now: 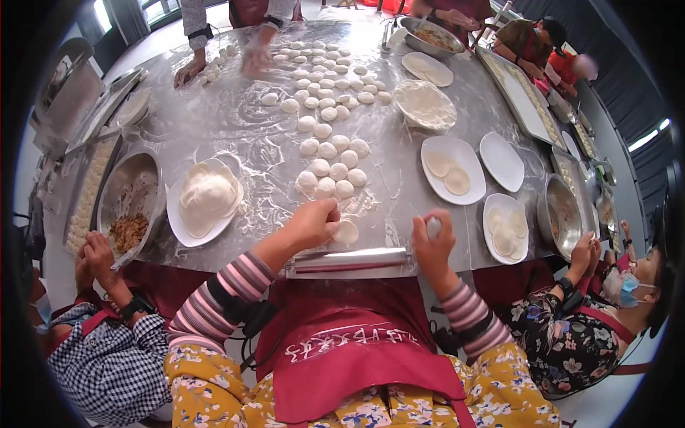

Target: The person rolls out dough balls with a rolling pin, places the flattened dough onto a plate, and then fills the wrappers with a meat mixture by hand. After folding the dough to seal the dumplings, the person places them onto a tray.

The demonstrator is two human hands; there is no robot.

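Observation:
My left hand [314, 225] is closed, its fingers curled right at the edge of a small flat dough round [346, 232] on the floured table. To its right, my right hand [433, 239] is raised with the fingers wrapped round a grey, round-ended thing [433, 227]; most of it is hidden in the grip. A shiny metal roller [349, 261] lies along the table's near edge, between and below my hands. Just beyond my left hand sits a cluster of floured dough pieces [337, 171].
A plate of stacked wrappers [187, 232] and a bowl of filling [107, 203] stand on the left. Plates with wrappers [433, 189] [492, 246] and a metal bowl [548, 221] are on the right. Co-workers' hands [96, 257] [581, 253] flank me; another person's hands [257, 57] work across the table.

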